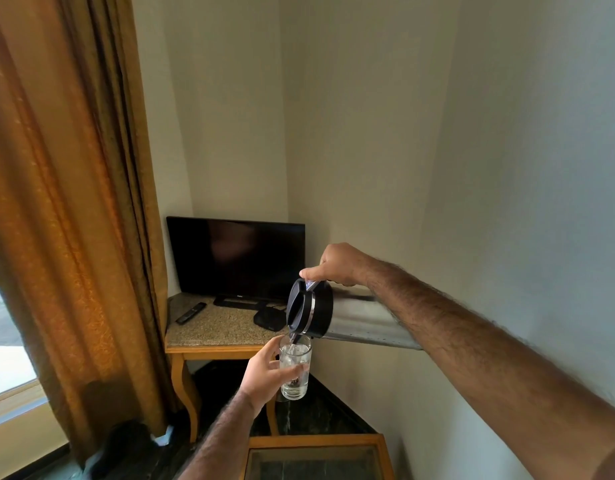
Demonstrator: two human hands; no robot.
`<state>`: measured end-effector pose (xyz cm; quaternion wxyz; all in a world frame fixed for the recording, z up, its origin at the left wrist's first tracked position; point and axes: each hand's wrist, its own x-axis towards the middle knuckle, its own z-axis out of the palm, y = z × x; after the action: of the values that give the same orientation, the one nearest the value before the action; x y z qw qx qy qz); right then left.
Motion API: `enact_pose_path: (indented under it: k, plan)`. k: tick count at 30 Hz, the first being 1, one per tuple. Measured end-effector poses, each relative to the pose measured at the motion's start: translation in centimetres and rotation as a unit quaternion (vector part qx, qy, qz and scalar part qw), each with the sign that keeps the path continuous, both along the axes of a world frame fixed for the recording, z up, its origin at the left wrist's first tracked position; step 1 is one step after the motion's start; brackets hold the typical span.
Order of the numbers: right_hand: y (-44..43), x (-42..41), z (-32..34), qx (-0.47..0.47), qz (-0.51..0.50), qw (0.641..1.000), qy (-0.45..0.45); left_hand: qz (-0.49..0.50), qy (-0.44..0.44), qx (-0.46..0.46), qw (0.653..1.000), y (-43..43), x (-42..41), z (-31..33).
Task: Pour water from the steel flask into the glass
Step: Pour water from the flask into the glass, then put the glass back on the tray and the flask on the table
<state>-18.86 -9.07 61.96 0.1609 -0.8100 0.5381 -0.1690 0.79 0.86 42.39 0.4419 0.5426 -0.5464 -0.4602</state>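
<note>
Clear, straight-sided drinking glass (295,368) sits nearest me, my left hand (264,374) wrapped around its side in mid-air. Just above its rim, my right hand (337,265) clamps the handle of the brushed steel flask with black lid (334,315), tipped nearly level, spout touching the rim. Water fills much of the glass, so pouring is well along; righting the flask remains. Beyond the glass stands a stone-topped wooden table (216,336) with a dark television (235,258).

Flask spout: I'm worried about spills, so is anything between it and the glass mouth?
Nothing visible. The flask, tipped nearly level by the right hand, has its spout right over the rim of the glass, which the left hand holds in the air. Water is already in the glass.
</note>
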Motion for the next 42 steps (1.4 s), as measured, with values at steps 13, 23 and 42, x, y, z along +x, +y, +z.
enact_pose_path:
  k: [13, 23, 42]
  plan:
    - [-0.1, -0.1, -0.4, 0.013, -0.002, 1.0, -0.004, 0.002, -0.003, 0.0, 1.0, 0.3, 0.1, 0.0]
    - [0.2, -1.0, -1.8, 0.03, -0.026, 0.999, -0.032, 0.001, 0.005, 0.002, 1.0, 1.1, -0.2, 0.4]
    - [3.4, -4.2, -7.2, 0.031, -0.147, 0.943, -0.298, 0.019, 0.022, 0.009, 1.0, 2.4, -0.1, -0.2]
